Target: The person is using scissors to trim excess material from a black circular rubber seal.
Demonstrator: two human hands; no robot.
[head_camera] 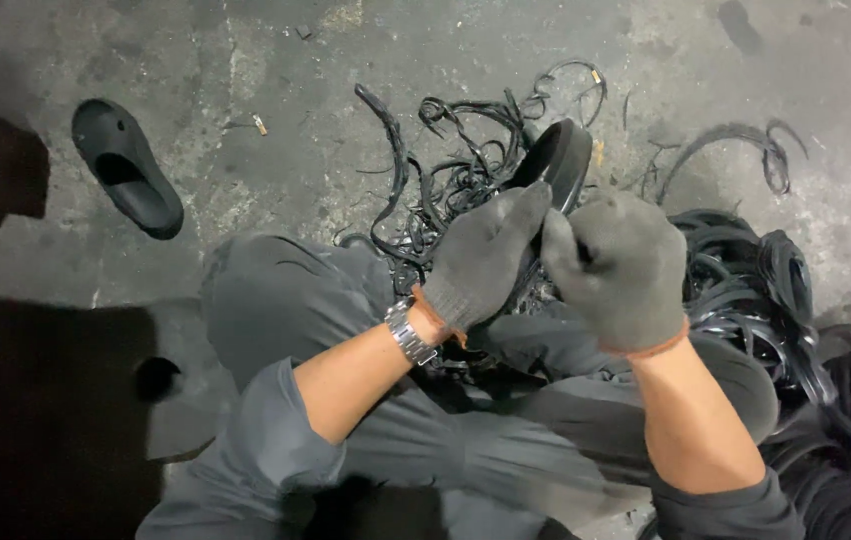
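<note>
While both gloved hands — L (pixel 483 262), R (pixel 618 268) — pinch black rubber ring (pixel 558 160): trimmings heap (pixel 446 180) behind, ring pile (pixel 756 290) w/ sandal (pixel 126 167) off left.

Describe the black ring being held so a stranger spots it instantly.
Start at the tangle of thin rubber strips on the concrete floor. Just before it, left hand and right hand, both gloved, grip a black ring. It alone is thick, rigid and lifted.

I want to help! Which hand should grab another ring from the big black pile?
Probably the right hand: the pile of black rubber rings lies just beside it. The left hand is farther off and has its grip along the black rubber ring both hands hold.
</note>
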